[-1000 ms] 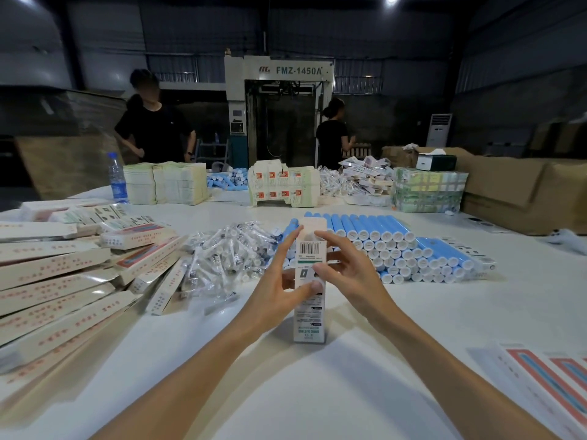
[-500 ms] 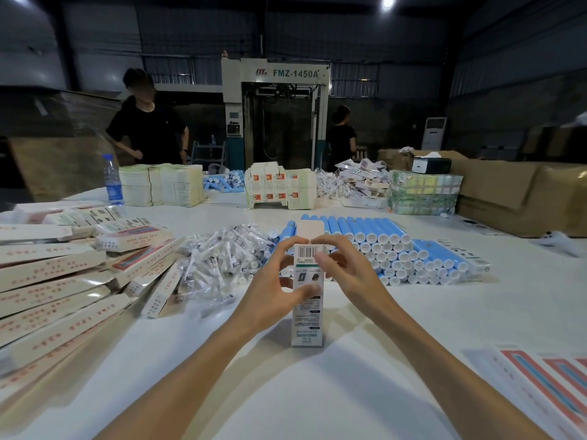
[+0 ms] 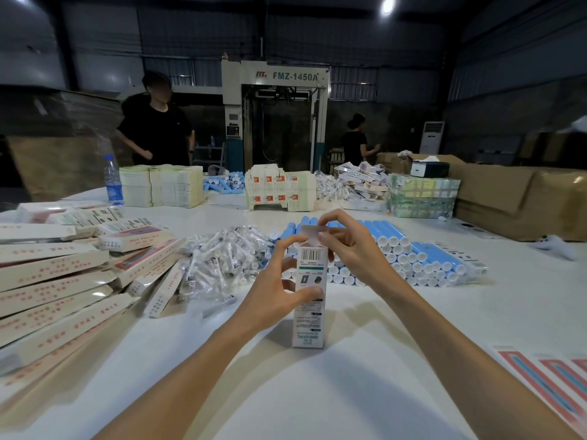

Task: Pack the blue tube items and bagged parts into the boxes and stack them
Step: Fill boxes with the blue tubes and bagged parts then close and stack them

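Tipping may threaten the tall white cardboard box [image 3: 309,325] upright on the white table [image 3: 317,392] at 12 o'clock, should fingers of the right hand [image 3: 352,252] pinching its top flap [image 3: 313,233] overpower the left hand [image 3: 270,296] gripping its body.

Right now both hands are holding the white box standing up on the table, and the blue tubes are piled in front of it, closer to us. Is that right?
Not quite. The head view shows the blue tubes piled behind the white box, farther from the camera. The rest is right: the left hand and right hand both hold the box standing up on the table.
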